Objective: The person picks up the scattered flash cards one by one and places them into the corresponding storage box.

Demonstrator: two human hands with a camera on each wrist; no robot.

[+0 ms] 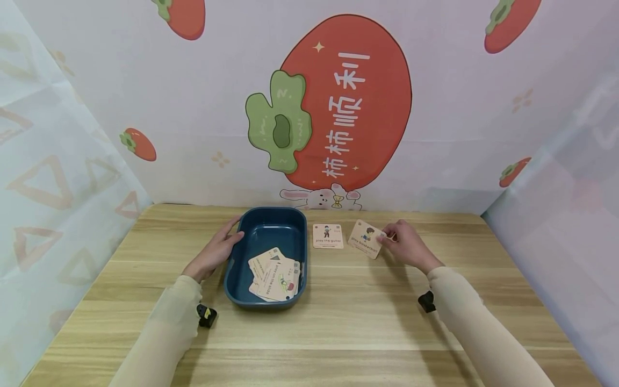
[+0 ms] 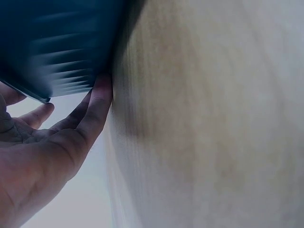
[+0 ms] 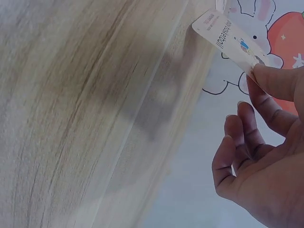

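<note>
A dark blue plastic tray [image 1: 266,216] stands on the table, with several printed cards [image 1: 278,279] overlapping in its near end; the top one reads "play on the slide". My left hand [image 1: 220,250] holds the tray's left side, thumb over the rim and fingers along the outer wall [image 2: 66,57]. Between thumb and forefinger, my right hand [image 1: 406,244] pinches the right edge of a "play basketball" card [image 1: 365,239]; its other fingers curl loosely in the right wrist view. To the tray's right lies a "play the guitar" card [image 1: 328,241], just left of the held one.
The wooden table [image 1: 338,338] meets a white backdrop [image 1: 435,107] with persimmon prints along its far edge. Similar printed cloth hangs on both sides. A black wrist device shows at the left sleeve [image 1: 169,317] and another at the right sleeve [image 1: 464,306].
</note>
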